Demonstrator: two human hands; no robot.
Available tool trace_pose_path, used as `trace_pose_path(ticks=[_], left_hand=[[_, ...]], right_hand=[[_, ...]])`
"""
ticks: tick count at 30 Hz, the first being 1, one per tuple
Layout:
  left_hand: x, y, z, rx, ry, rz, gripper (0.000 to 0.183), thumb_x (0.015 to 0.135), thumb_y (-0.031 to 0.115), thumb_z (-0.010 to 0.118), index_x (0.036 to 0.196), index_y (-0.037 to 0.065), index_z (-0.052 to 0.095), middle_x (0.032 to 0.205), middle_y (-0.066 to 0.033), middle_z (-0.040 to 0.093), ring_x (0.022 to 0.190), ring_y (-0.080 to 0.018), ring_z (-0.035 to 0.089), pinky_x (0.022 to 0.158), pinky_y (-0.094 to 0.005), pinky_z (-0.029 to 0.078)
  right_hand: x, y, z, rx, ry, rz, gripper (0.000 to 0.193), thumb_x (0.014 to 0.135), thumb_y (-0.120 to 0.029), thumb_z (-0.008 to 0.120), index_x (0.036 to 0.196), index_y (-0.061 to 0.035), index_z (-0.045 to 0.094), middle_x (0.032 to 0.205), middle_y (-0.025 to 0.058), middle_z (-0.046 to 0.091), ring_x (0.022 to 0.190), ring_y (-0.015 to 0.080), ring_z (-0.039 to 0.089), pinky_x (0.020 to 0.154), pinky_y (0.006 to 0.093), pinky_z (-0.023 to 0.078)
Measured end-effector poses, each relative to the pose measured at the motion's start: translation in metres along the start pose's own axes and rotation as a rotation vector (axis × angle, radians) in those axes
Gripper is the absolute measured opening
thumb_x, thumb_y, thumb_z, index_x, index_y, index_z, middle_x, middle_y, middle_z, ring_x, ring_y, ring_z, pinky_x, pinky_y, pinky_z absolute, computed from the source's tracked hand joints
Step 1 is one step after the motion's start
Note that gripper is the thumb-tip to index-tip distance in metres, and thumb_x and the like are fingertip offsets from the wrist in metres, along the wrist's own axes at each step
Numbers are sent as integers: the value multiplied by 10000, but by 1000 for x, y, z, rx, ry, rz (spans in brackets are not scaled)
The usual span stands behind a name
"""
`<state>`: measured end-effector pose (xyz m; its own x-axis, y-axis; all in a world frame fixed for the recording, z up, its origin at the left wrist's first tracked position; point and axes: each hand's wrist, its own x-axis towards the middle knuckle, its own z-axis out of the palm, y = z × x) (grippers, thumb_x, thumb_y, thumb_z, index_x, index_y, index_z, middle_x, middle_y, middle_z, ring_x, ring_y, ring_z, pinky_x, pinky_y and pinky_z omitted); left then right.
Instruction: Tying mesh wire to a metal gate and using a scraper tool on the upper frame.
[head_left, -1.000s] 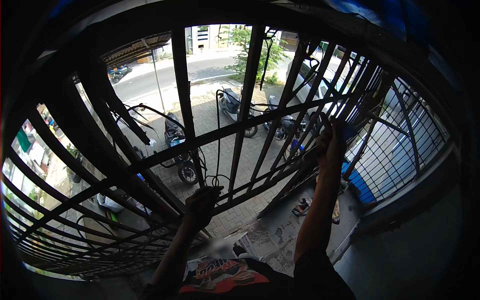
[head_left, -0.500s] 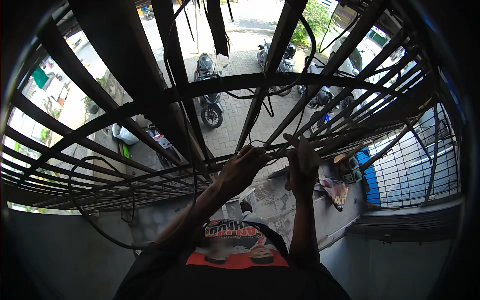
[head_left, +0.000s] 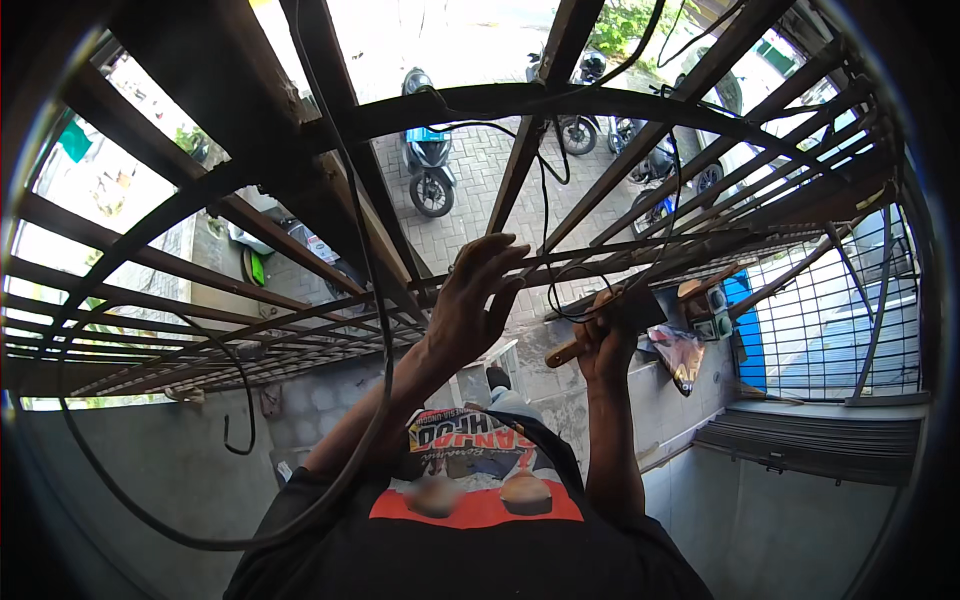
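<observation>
My left hand is raised beside the slatted grille, fingers stretched out and apart, with nothing in it. My right hand is closed around a wood-handled tool with a broad, flat, dark blade; its short handle sticks out to the left of the fist. The tool's exact kind is not clear. A thin black cable hangs in a loop just above and left of my right fist. Dark slats and the lower rail of the grille lie just beyond both hands.
A long thick cable droops past my left forearm. A curved crossbar spans the slats. Outside stand several parked motorcycles. To the right are a wire mesh, a blue panel and a crumpled printed bag.
My left hand has let go of the thin cable and opened its fingers. The right fist has lowered slightly, turning the tool so its handle points left. My view has shifted a little.
</observation>
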<state>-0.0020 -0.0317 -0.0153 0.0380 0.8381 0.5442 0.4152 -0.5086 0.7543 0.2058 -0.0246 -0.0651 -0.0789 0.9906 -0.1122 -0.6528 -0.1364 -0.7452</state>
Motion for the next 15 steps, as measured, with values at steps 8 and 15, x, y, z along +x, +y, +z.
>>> trace_pose_path(ticks=[8, 15], left_hand=[[0, 5, 17, -584, 144, -516, 364, 849, 70, 561, 1186, -7, 444, 1034, -138, 568, 917, -189, 589, 766, -297, 497], [8, 87, -39, -516, -170, -26, 184, 867, 172, 573, 922, -3, 585, 757, -77, 554, 684, -135, 550, 613, -251, 444]], right_hand=[[10, 17, 26, -23, -22, 55, 216, 918, -287, 485, 874, -82, 536, 579, -24, 412, 390, 57, 292, 393, 228, 290], [12, 10, 30, -89, -38, 47, 219, 920, -304, 482, 856, -99, 522, 595, -23, 429, 401, 40, 296, 372, 214, 271]])
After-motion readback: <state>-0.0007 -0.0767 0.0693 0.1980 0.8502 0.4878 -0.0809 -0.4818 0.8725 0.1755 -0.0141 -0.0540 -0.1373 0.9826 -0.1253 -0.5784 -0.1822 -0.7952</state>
